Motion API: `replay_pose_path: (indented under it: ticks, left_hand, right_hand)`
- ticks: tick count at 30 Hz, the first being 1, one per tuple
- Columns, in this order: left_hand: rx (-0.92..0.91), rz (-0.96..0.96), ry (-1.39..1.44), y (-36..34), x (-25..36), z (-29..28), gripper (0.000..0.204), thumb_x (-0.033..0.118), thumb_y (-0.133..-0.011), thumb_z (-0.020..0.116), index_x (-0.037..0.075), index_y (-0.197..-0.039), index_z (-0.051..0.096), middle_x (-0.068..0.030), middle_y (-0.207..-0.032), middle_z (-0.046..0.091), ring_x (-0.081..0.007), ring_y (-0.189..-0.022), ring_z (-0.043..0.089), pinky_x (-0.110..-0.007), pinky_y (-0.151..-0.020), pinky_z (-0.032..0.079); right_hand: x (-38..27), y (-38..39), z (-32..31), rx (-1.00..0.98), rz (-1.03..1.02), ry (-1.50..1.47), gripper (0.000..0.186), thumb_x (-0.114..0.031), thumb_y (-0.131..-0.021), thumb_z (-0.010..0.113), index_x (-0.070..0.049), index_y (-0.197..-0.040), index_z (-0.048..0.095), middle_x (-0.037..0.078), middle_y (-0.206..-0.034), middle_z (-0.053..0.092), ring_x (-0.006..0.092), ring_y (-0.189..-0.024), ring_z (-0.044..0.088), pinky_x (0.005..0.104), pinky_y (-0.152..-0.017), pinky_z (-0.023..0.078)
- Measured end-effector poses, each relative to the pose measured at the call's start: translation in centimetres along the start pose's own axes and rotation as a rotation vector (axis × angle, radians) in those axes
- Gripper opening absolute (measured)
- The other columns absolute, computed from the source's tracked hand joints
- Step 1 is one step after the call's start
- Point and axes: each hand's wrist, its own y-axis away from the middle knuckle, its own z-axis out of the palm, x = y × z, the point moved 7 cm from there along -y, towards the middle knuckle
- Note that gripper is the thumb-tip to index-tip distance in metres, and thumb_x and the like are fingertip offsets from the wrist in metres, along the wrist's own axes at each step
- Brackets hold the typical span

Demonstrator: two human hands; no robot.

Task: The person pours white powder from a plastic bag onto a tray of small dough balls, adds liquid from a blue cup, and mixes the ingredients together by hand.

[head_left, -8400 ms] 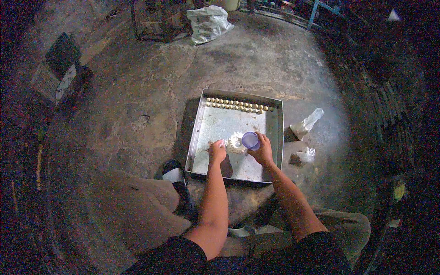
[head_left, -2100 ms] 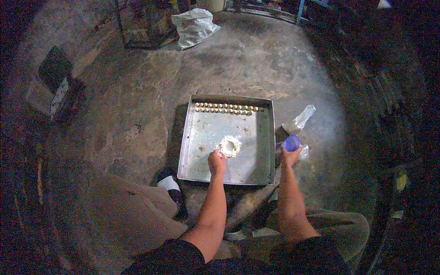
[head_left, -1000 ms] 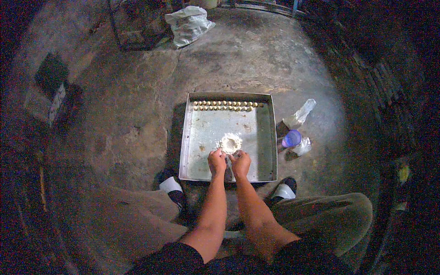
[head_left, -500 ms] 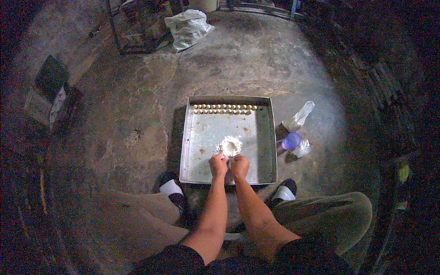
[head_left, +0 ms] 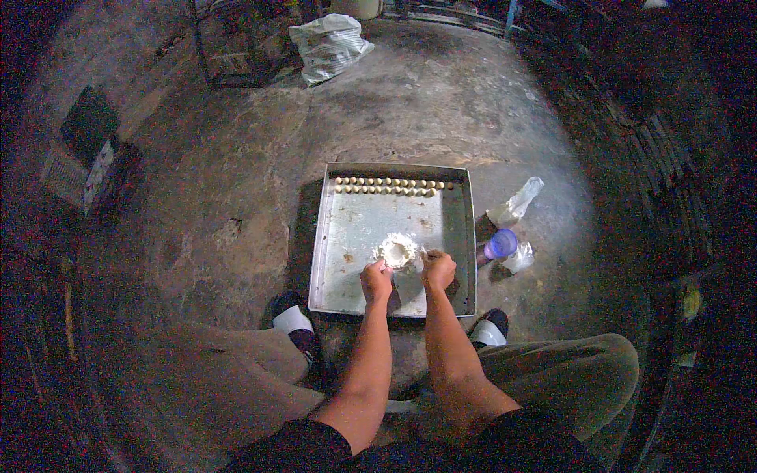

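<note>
The right hand (head_left: 438,270) has just moved right, away from the left hand (head_left: 376,280), so they now flank the near side of the powder (head_left: 399,250) in the tray (head_left: 359,229), both curled, maybe holding something, I cannot tell.

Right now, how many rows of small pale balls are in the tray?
2: the far row, nearest the far wall of the tray, and the near row just in front.
</note>
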Motion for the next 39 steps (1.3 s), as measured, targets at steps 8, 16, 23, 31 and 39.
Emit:
replay_pose_path:
  ticks: [8,16,23,31,39]
  left_hand:
    - [-0.107,-0.033,-0.025,-0.1,1.0,0.5,0.029,0.008,-0.080,0.070,-0.002,-0.107,0.069,-0.0204,-0.093,0.069,-0.0338,-0.091,0.067,-0.041,-0.083,0.052]
    - [-0.112,-0.091,-0.010,0.4,0.7,1.0,0.025,0.010,-0.080,0.070,0.000,-0.104,0.070,-0.0202,-0.094,0.067,-0.0346,-0.090,0.066,-0.041,-0.081,0.051]
    - [-0.199,-0.087,-0.034,-0.3,-1.3,1.8,0.017,0.010,-0.083,0.065,0.007,-0.097,0.073,-0.0214,-0.094,0.066,-0.0354,-0.089,0.065,-0.043,-0.078,0.051]
    - [-0.307,-0.029,-0.115,0.1,0.5,2.1,0.017,0.009,-0.083,0.063,0.010,-0.095,0.074,-0.0199,-0.092,0.067,-0.0349,-0.089,0.065,-0.041,-0.080,0.052]
    - [-0.479,-0.090,-0.042,-0.6,-1.0,2.4,0.019,0.008,-0.082,0.063,0.011,-0.097,0.074,-0.0167,-0.099,0.070,-0.0318,-0.092,0.068,-0.039,-0.083,0.053]
  right_hand:
    - [2.9,0.5,1.7,0.086,-0.168,0.038,0.033,-0.020,-0.068,0.082,-0.007,-0.097,0.072,0.019,-0.082,0.069,0.0370,-0.080,0.067,0.0413,-0.076,0.053]
    - [-0.6,5.6,2.9,0.006,-0.149,-0.122,0.039,-0.025,-0.066,0.085,-0.001,-0.092,0.068,0.020,-0.092,0.062,0.0390,-0.088,0.061,0.0452,-0.079,0.049]
    - [-2.7,6.8,3.9,-0.042,-0.198,-0.134,0.028,-0.021,-0.072,0.078,-0.003,-0.090,0.065,0.020,-0.092,0.060,0.0392,-0.086,0.059,0.0474,-0.077,0.049]
    - [-1.0,6.0,5.7,-0.022,-0.149,-0.101,0.024,-0.018,-0.069,0.079,-0.001,-0.084,0.072,0.021,-0.080,0.064,0.0374,-0.077,0.064,0.0442,-0.071,0.050]
    - [-1.9,7.2,5.1,-0.100,-0.099,-0.144,0.020,-0.014,-0.069,0.077,-0.003,-0.085,0.073,0.021,-0.076,0.066,0.0348,-0.072,0.065,0.0426,-0.069,0.050]
